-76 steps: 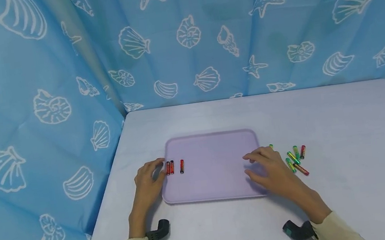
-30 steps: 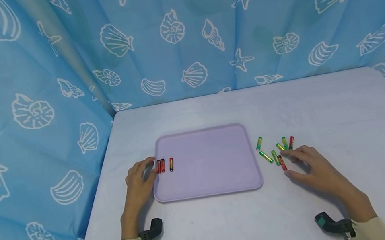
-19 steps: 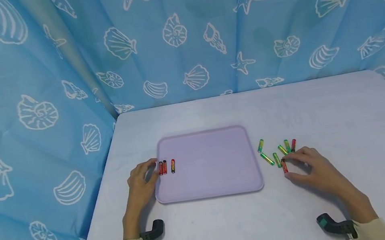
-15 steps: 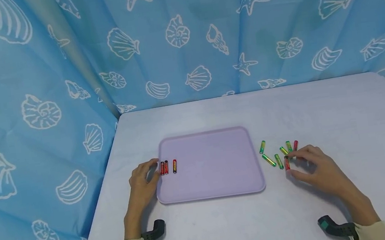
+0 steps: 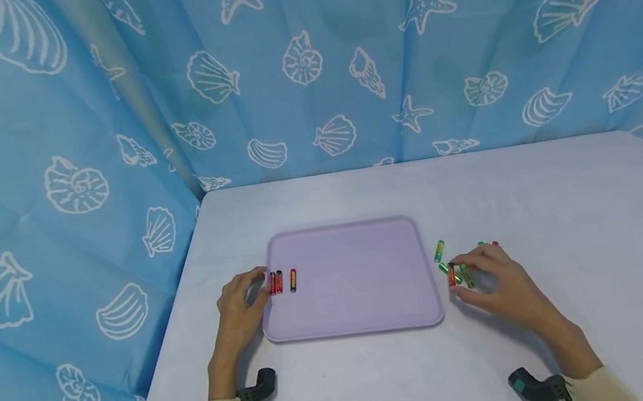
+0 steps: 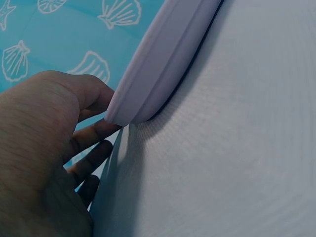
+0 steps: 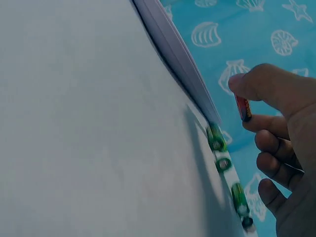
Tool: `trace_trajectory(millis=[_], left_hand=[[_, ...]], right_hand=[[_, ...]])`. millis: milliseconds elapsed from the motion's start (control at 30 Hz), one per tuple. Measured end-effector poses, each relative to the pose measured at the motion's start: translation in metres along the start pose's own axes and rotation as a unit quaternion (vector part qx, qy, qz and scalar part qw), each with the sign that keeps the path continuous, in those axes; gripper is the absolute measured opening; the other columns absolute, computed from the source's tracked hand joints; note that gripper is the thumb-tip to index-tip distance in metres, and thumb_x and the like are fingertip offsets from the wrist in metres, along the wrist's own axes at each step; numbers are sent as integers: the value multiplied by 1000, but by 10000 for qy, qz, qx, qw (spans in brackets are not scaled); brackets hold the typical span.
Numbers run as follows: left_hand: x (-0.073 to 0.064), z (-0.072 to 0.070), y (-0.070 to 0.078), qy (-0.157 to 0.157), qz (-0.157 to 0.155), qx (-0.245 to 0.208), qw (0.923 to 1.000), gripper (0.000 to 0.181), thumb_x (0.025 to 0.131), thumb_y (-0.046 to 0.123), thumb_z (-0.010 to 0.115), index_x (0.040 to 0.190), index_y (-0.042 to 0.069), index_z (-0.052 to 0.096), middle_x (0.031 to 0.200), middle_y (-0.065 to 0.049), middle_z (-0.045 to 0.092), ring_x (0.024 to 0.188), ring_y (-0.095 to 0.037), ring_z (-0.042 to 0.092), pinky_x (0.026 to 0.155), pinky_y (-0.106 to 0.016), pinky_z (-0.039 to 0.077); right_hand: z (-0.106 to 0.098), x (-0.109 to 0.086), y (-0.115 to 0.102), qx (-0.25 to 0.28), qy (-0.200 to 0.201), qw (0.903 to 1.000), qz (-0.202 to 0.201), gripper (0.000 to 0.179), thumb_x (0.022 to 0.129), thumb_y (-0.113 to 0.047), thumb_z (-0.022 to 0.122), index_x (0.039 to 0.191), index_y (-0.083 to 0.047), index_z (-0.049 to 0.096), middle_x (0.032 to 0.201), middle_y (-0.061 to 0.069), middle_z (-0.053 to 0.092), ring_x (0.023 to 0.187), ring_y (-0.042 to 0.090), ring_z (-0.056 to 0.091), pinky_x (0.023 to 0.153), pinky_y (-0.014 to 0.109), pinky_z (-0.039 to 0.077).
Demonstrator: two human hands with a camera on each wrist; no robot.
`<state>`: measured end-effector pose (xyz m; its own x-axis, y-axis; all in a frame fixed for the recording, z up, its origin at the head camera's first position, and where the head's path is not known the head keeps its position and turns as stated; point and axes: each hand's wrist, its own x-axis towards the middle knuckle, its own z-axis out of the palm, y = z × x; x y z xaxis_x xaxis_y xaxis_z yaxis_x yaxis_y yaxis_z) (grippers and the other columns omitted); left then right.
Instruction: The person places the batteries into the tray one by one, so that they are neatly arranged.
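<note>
Nearest, in front of the tray: two black wrist cameras (image 5: 262,387), one per sleeve. Left hand (image 5: 241,311) at the tray's left rim, thumb and index fingertips touching it, other fingers loose, nothing gripped. Right hand (image 5: 503,281) just off the tray's right edge, thumb and index pinching one red battery (image 5: 451,275) by its ends, raised above the tabletop; other fingers loosely bent.

Step in hand looks like carrying that battery. To do it well: keep the end-to-end pinch light but firm, clear the green ones and the tray lip, left fingers steadying the rim.

Counts: one lilac tray (image 5: 357,284). Three red batteries (image 5: 293,280) inside it by the left rim, two side by side, one slightly apart. Right of the tray, at least four green batteries (image 5: 439,251) and one red tip (image 5: 494,243); hand blocks the rest, can't tell. Behind the tray: blue seashell-print curtain (image 5: 267,109).
</note>
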<state>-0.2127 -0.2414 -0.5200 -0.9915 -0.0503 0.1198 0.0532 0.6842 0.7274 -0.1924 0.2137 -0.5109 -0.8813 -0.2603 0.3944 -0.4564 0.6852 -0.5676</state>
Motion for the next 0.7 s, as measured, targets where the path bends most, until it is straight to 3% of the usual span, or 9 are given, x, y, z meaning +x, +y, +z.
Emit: trace_trajectory(millis=[167, 400, 600, 700], left_hand=[[-1, 4, -5, -31, 1, -21, 10000, 39, 97, 17, 61, 136, 13, 60, 138, -12, 56, 137, -36, 36, 113, -59, 13], [-3, 7, -5, 0, 1, -49, 10000, 38, 97, 17, 61, 136, 14, 61, 138, -11, 56, 137, -35, 37, 114, -58, 14], [-1, 3, -2, 16, 9, -52, 10000, 39, 97, 18, 61, 136, 14, 61, 137, -10, 57, 137, -34, 37, 114, -58, 13], [1, -1, -2, 65, 23, 2, 10000, 38, 97, 18, 61, 136, 15, 61, 137, -10, 57, 136, -35, 37, 114, -58, 14]], right_hand=[[17, 10, -10, -29, -104, 9997, -209, 44, 73, -13, 88, 114, -11, 72, 99, -1, 58, 94, 12, 47, 77, 29, 43], [41, 28, -28, 15, -432, 9989, -165, 40, 76, -18, 86, 113, -15, 72, 99, -2, 56, 101, 15, 46, 81, 42, 46], [63, 43, -47, 337, -484, 9973, -440, 39, 75, -17, 87, 112, -12, 72, 97, -1, 57, 97, 16, 48, 80, 41, 43], [71, 49, -57, 353, -593, 9969, -388, 39, 77, -22, 86, 113, -14, 72, 98, -2, 57, 98, 15, 49, 81, 40, 44]])
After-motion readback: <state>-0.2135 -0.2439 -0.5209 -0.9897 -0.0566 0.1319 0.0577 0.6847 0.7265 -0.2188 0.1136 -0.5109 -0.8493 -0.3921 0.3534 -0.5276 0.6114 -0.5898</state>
